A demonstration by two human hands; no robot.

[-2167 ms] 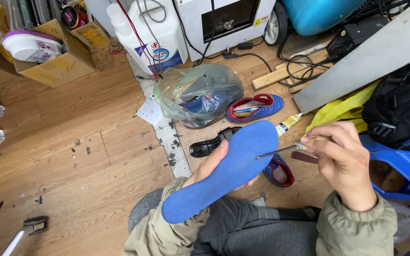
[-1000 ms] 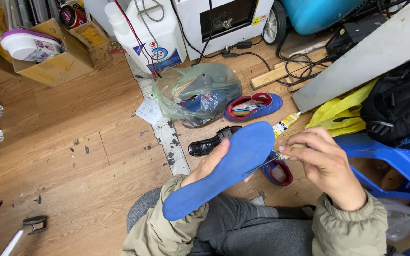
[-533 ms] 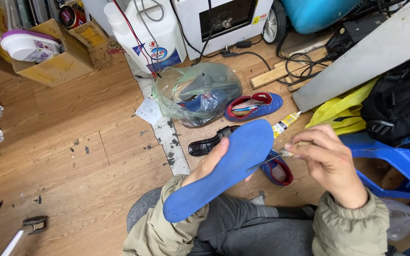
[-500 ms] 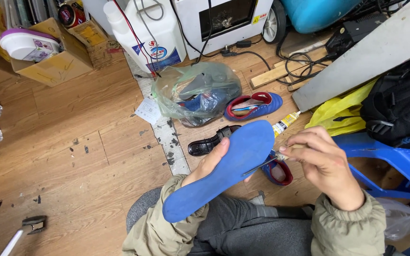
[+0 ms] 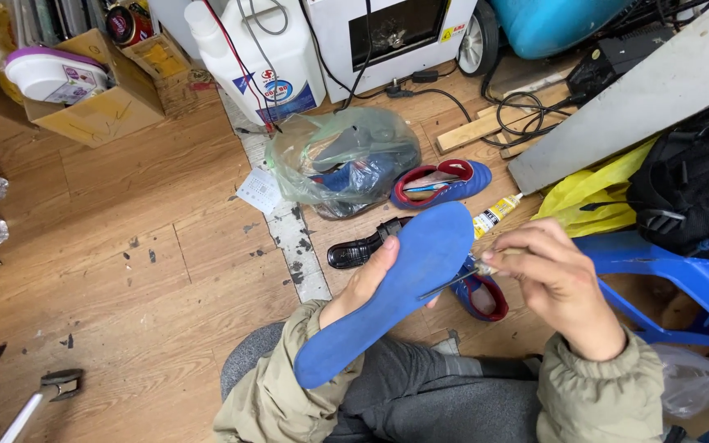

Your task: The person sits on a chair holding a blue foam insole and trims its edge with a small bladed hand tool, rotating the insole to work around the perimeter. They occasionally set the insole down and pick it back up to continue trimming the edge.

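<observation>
The left hand (image 5: 367,283) grips a blue insole (image 5: 400,287) from behind, thumb curled over its edge, holding it slanted above the lap. Just right, the right hand (image 5: 560,287) pinches a thin tool (image 5: 453,283), its tip touching the insole's edge. A glue tube (image 5: 496,215) lies on the floor beyond.

Left of the left hand (image 5: 368,283), bare wooden floor (image 5: 125,271) lies open. Ahead, a black leather shoe (image 5: 359,250) and clear plastic bag (image 5: 342,160) crowd it. A blue plastic stool (image 5: 666,275) hems the right hand (image 5: 555,283).
</observation>
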